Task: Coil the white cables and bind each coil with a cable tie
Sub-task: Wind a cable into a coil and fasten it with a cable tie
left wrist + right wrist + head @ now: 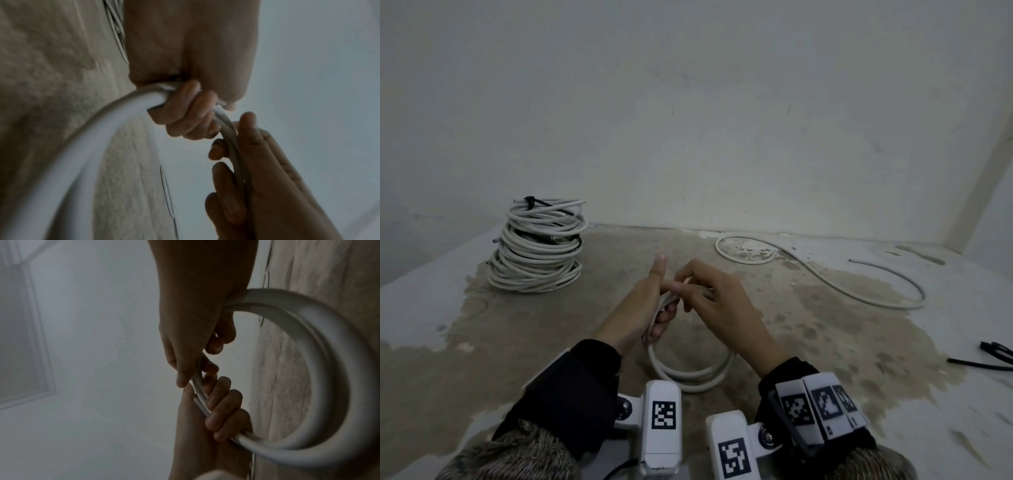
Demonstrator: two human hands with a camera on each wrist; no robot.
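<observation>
Fingers [185,113] of left hand [643,301] wrapped round coil [688,373], right hand [722,301] pinching it alongside; ties [993,356] way off right, nearer right hand.

Sleeves: my black cuffs [571,387] sat over fuzzy grey-brown knit.
Wrist cameras: white boxy housings [661,425], each printed with a black-and-white square code (screw-jointed brackets).
Right strap: coded tags [822,407].

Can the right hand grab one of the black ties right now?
Probably not yet. The right hand is pinching the coil together with the left hand. The ties lie off to its right with bare table between, but it must let go first.
</observation>
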